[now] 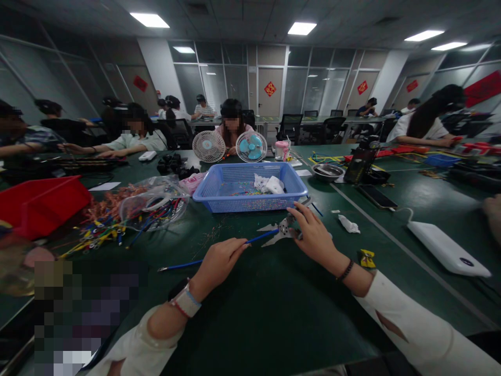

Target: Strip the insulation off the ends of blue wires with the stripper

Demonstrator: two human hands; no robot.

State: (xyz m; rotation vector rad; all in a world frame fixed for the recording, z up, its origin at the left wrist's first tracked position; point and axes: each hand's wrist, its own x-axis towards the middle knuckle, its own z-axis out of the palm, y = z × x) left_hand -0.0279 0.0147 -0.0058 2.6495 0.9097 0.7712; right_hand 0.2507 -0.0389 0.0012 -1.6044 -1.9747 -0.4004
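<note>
My left hand [222, 262] is closed round a blue cable [261, 236]. One end of the cable sticks out to the left, low over the table, with a bare or metal tip. Its other end reaches right, into the jaws of a pair of wire strippers [285, 230]. My right hand [313, 232] grips the strippers by their handles, which the fingers partly hide. The jaws stand apart at the front, and the cable lies at the part nearer the pivot. Whether the blades touch the cable I cannot tell.
Just beyond my hands stands a blue plastic basket [250, 204] with small scraps and white crumpled tissue. Bundled wires [156, 206] and a red bin [43, 206] lie left. At right are a crumpled tissue [348, 224], a yellow wrapper [367, 258], a white power bank [446, 248] and a phone [377, 196].
</note>
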